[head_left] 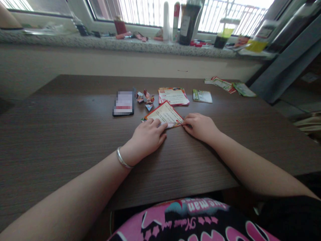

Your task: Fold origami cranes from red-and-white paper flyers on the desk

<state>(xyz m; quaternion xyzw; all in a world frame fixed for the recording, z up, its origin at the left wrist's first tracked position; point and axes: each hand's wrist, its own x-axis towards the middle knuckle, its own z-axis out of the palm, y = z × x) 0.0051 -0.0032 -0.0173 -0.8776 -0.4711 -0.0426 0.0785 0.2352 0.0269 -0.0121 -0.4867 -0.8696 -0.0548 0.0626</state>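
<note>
A printed paper sheet [166, 113] with a red and orange border lies turned at an angle on the table; its lower edge seems folded. My left hand [148, 135], with a silver bangle at the wrist, rests on the sheet's lower left part, fingers spread across it. At the right corner, the thumb and fingertips of my right hand [199, 125] pinch the paper. Just behind lies a stack of similar printed sheets [174, 96]. Small folded paper pieces [145, 97] sit to the left of that stack.
A phone [123, 103] with a blurred screen lies left of the folded pieces. Green-edged papers [202, 96] are to the right, and more paper strips [225, 84] lie at the far right edge. Bottles [189, 23] and small items line the granite windowsill [100, 43].
</note>
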